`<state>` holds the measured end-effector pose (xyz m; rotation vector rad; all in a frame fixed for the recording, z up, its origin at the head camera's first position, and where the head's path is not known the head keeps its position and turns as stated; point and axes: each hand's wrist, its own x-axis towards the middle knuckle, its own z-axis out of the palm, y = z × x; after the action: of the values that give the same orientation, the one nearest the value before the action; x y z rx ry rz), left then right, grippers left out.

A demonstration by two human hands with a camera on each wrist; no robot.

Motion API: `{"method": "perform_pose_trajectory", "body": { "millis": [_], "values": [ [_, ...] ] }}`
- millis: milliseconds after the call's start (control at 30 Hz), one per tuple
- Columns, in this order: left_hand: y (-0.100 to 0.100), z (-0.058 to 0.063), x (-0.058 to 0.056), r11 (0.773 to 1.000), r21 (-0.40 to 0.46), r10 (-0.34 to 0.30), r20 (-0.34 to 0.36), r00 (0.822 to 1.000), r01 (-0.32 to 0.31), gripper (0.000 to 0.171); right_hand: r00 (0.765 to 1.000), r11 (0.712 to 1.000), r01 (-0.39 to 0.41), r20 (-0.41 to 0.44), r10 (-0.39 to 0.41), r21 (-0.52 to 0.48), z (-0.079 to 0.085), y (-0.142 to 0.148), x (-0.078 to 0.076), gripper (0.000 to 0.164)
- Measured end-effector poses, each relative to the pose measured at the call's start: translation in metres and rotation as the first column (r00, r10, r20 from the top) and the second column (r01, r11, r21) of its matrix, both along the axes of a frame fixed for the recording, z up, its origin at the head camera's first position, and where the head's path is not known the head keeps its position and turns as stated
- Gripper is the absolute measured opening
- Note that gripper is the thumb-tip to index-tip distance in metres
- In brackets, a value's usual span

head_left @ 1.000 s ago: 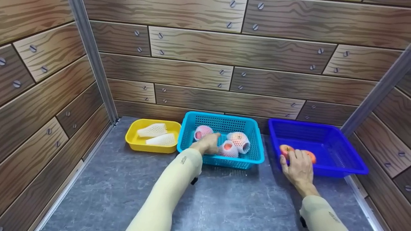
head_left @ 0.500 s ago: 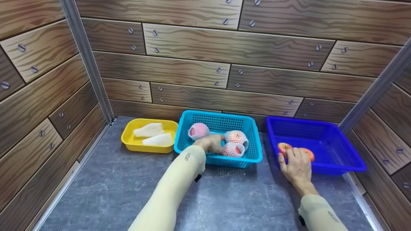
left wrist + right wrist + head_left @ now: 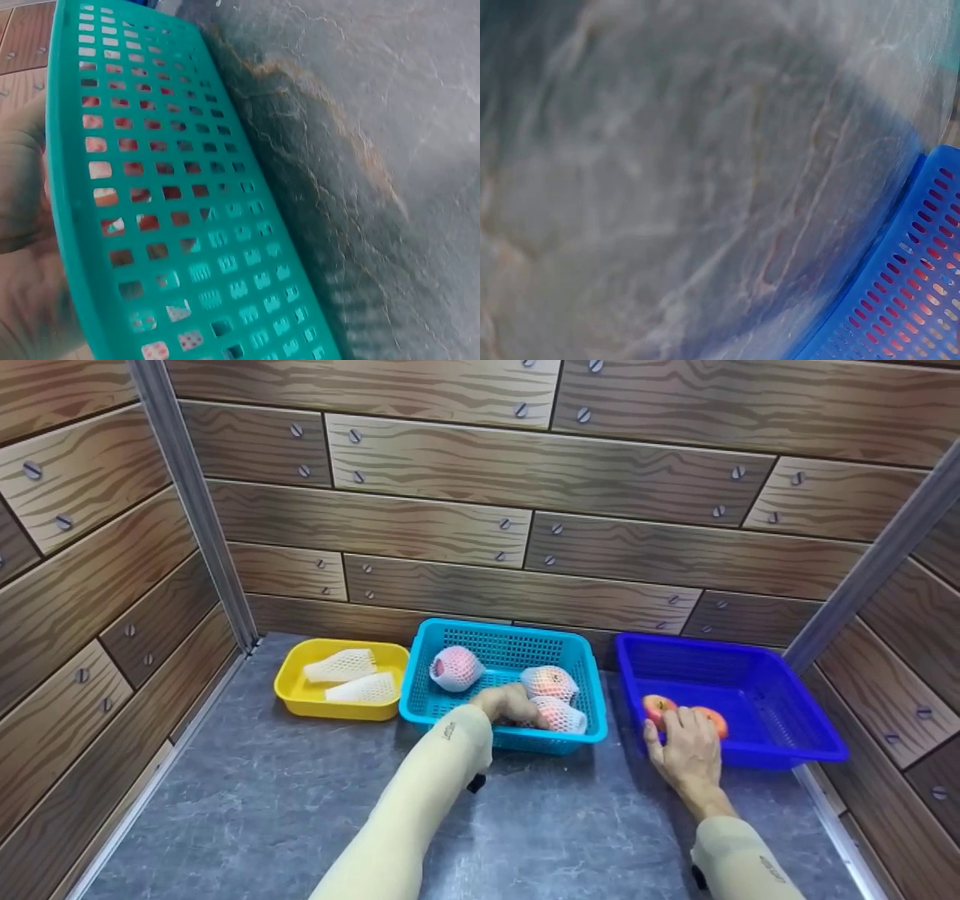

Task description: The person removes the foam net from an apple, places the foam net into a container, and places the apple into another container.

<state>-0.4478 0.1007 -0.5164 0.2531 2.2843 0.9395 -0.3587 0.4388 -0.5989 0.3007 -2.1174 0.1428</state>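
My left hand [image 3: 507, 705] reaches into the turquoise basket [image 3: 517, 628], its fingers on a net-wrapped apple [image 3: 564, 717] at the near right. A second wrapped apple [image 3: 550, 682] lies just behind that one, and a third apple in a net [image 3: 456, 668] sits at the left. In the left wrist view, the basket wall hides most of the fingers. Over the near wall of the dark blue basket [image 3: 757, 757], my right hand [image 3: 688, 751] has its fingers bent onto bare apples. One apple [image 3: 658, 708] shows left of the fingers, another [image 3: 716, 722] right; the fingertips are hidden.
A yellow tray [image 3: 337, 709] with two white foam nets [image 3: 341, 665] stands at the left. Wood-patterned walls [image 3: 420, 532] enclose the back and sides. The grey marbled tabletop [image 3: 247, 810] stretches in front of the containers.
My left hand has moved right within the turquoise basket, and the near wrapped apple has turned, its net opening swinging out of sight. The right hand stays over the bare apples.
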Motion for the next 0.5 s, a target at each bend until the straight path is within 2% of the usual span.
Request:
{"method": "perform_pose_trajectory", "body": {
  "millis": [133, 267, 400, 500],
  "values": [
    [0.0043, -0.0034, 0.0019, 0.999, 0.008, 0.049, -0.033, 0.998, -0.049, 0.044, 1.0, 1.0, 0.003, -0.007, -0.003, 0.008, 0.0, -0.0009, -0.0001, 0.042],
    [0.0083, -0.0059, 0.0032, 0.995, 0.079, 0.069, -0.035, 0.997, -0.066, 0.056, 1.0, 1.0, 0.002, -0.021, -0.002, 0.01, 0.0007, -0.0014, -0.0002, 0.041],
    [0.0105, -0.0073, 0.0038, 0.994, 0.101, 0.047, -0.047, 0.998, -0.042, 0.097, 1.0, 1.0, 0.002, -0.023, -0.002, 0.004, 0.0001, -0.0016, -0.0002, 0.042],
    [0.0096, -0.0077, 0.0026, 0.996, 0.082, 0.049, -0.045, 0.998, -0.045, 0.115, 1.0, 1.0, 0.001, -0.016, -0.001, 0.001, -0.0006, -0.0014, -0.0005, 0.042]
  ]
}}
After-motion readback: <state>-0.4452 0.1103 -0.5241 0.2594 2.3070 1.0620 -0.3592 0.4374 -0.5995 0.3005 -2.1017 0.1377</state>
